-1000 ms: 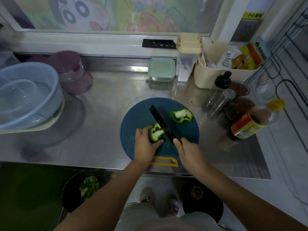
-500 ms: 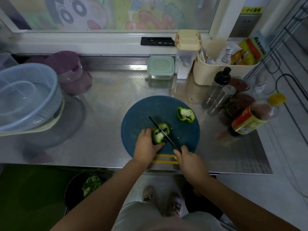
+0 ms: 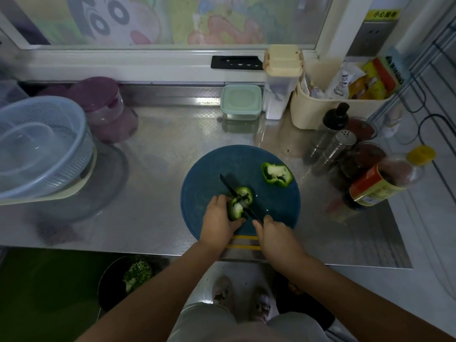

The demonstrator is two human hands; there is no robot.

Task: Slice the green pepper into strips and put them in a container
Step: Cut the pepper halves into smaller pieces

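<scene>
pepper prep is getting under way on a round blue cutting board [image 3: 212, 166] lying on a steel surface [image 3: 158, 154] below a window. one green pepper half [image 3: 235, 209] is sitting near the board's front edge, under the blade of a dark knife [image 3: 232, 188]; a second pepper half [image 3: 276, 174] is lying cut side up toward the board's far right, well apart from both hands. no strips are showing, so the slicing is looking barely begun. the pepper is likely handling as a light, hollow, crisp thing: its waxy skin is apt to be sliding under an edge, and its thin wall is liable to be buckling if squeezed hard. the soundest hold is appearing to be on the outer curve, on the side away from the blade, with fingertips tucked back. the person's left hand [image 3: 218, 224] is doing roughly that, curling round the near left side of the half and pinning it to the board, the thumb lying near the blade. the right hand [image 3: 276, 239] is clenching the knife's handle, fingers wrapped round it, with the blade running diagonally across the top of the half, away and to the left. a lidded pale green container [image 3: 241, 101] is standing at the back of the surface, and a pale colander [image 3: 42, 144] is sitting at far left; which is being meant for the strips cannot be told.
</scene>
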